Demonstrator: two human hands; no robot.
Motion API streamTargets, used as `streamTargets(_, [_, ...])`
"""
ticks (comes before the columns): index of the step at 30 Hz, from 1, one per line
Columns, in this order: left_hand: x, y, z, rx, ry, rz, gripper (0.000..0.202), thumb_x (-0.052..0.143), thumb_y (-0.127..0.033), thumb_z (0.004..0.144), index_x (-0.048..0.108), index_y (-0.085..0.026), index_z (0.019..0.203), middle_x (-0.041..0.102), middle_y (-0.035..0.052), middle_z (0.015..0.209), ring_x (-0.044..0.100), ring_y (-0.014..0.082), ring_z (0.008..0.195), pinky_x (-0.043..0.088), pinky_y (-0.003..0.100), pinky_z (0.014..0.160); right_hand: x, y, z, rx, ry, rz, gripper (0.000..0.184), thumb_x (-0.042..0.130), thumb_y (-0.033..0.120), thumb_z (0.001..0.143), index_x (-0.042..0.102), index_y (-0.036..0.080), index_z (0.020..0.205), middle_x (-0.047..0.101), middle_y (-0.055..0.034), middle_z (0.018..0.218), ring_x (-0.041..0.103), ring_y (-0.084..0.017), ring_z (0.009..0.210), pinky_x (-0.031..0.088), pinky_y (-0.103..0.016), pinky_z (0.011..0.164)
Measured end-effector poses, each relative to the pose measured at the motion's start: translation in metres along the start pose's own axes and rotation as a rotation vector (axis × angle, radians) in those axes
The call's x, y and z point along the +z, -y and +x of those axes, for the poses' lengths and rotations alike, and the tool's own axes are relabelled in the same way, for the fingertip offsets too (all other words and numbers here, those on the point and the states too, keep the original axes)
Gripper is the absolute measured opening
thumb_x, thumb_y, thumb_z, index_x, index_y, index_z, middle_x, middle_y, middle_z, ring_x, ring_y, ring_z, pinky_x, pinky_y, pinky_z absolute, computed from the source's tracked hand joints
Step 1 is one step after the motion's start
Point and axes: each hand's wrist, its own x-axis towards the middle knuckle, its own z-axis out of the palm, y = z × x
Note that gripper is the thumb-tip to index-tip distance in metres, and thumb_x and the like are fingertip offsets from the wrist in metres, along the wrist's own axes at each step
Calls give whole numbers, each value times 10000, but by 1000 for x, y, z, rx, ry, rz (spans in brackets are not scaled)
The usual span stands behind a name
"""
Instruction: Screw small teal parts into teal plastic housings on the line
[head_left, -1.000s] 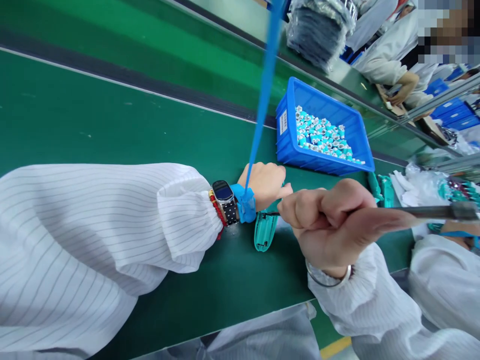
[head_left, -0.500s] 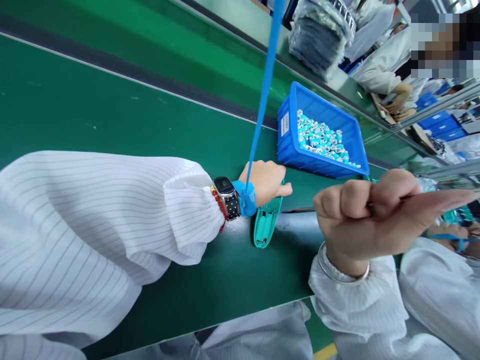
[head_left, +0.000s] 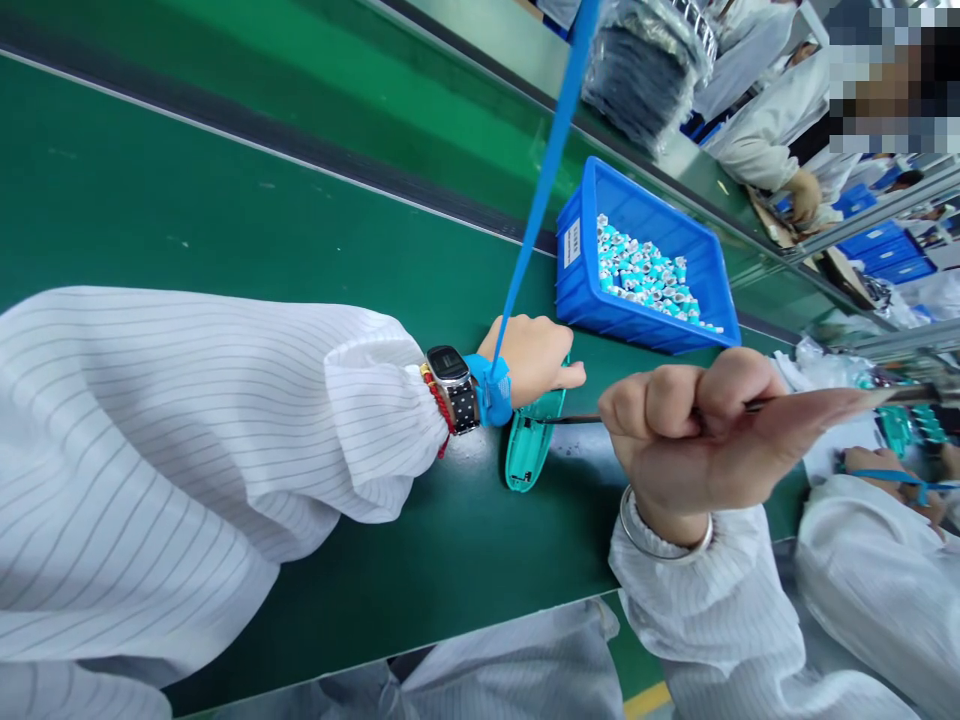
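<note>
My left hand (head_left: 529, 358) is closed on the upper end of a teal plastic shell (head_left: 529, 455), an elongated open housing lying on the green table. Small dark parts show inside it; the end under my fingers is hidden. A blue strap and a watch circle that wrist. My right hand (head_left: 690, 440) is clenched round a long thin rod-shaped tool (head_left: 574, 420). Its dark tip reaches the inside of the shell, and its other end sticks out behind my hand at the right. The tool's exact kind cannot be made out.
A blue bin (head_left: 649, 325) of small teal-and-white parts stands beyond my hands. From my left wrist a blue cord (head_left: 544, 190) runs upward. At the right edge are a co-worker's hand (head_left: 881, 465) and teal parts. A plastic-wrapped stack (head_left: 637, 75) sits at the back.
My right hand has moved left, toward the shell, bringing the tool's tip to it. My left hand and the shell have stayed nearly in place.
</note>
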Motion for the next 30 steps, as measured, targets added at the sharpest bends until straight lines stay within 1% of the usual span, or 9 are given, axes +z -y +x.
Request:
streamTargets(3, [0, 0, 0, 3, -1, -3, 395, 388, -464, 837, 624, -148, 870, 673, 111, 855, 619, 269, 748, 331, 306, 556, 2, 0, 1, 2, 6, 8, 546, 452, 494, 861, 131, 187, 543, 74, 65, 454, 57, -51, 372, 108, -231, 349])
streamTargets(6, [0, 0, 0, -5, -22, -15, 383, 400, -451, 830, 629, -144, 842, 677, 115, 848, 623, 279, 739, 324, 309, 543, 4, -1, 3, 25, -3, -5, 554, 430, 516, 862, 126, 184, 539, 70, 66, 440, 52, -52, 366, 106, -231, 349])
streamTargets(12, [3, -1, 0, -13, -48, -51, 378, 415, -437, 804, 653, -155, 885, 686, 121, 863, 628, 297, 744, 310, 315, 526, 8, -6, -1, -22, -12, -69, 559, 397, 567, 850, 134, 187, 536, 67, 72, 410, 52, -57, 341, 101, -222, 340])
streamTargets(18, [4, 1, 0, -19, -66, -43, 353, 444, -414, 774, 660, -150, 867, 684, 124, 838, 627, 289, 731, 295, 303, 519, 11, -13, -8, -80, 52, -75, 555, 480, 508, 843, 158, 188, 523, 117, 71, 420, 83, -52, 350, 115, -232, 358])
streamTargets(20, [3, 1, 0, -13, -68, -33, 355, 446, -423, 776, 658, -149, 852, 683, 126, 831, 627, 286, 727, 287, 299, 513, 9, -11, -7, -119, 30, -70, 519, 455, 474, 866, 164, 193, 539, 92, 73, 443, 58, -52, 364, 115, -230, 356])
streamTargets(22, [3, 2, 0, -3, -71, -27, 360, 452, -447, 776, 653, -153, 825, 682, 122, 816, 627, 284, 722, 284, 297, 510, 7, -6, -7, -125, -27, -42, 473, 396, 442, 897, 165, 198, 563, 63, 72, 472, 40, -57, 375, 116, -229, 354])
streamTargets(24, [3, 2, 0, 3, -80, -21, 353, 460, -456, 773, 644, -155, 794, 679, 118, 795, 626, 281, 714, 288, 296, 513, 6, -1, -10, -80, -86, -14, 445, 352, 427, 916, 166, 200, 582, 50, 68, 492, 43, -62, 376, 116, -233, 354])
streamTargets(26, [4, 1, 0, 7, -92, -18, 341, 467, -447, 771, 638, -152, 776, 676, 121, 785, 625, 283, 710, 296, 299, 517, 6, 2, -16, -11, -108, -1, 441, 337, 447, 918, 175, 203, 589, 58, 67, 494, 54, -65, 375, 117, -237, 354])
streamTargets(30, [5, 1, 0, 11, -114, -24, 339, 468, -431, 770, 644, -143, 804, 677, 131, 810, 630, 295, 729, 318, 307, 525, 11, 0, -27, 84, -21, 51, 453, 336, 496, 902, 204, 207, 579, 88, 68, 477, 81, -70, 369, 121, -236, 344])
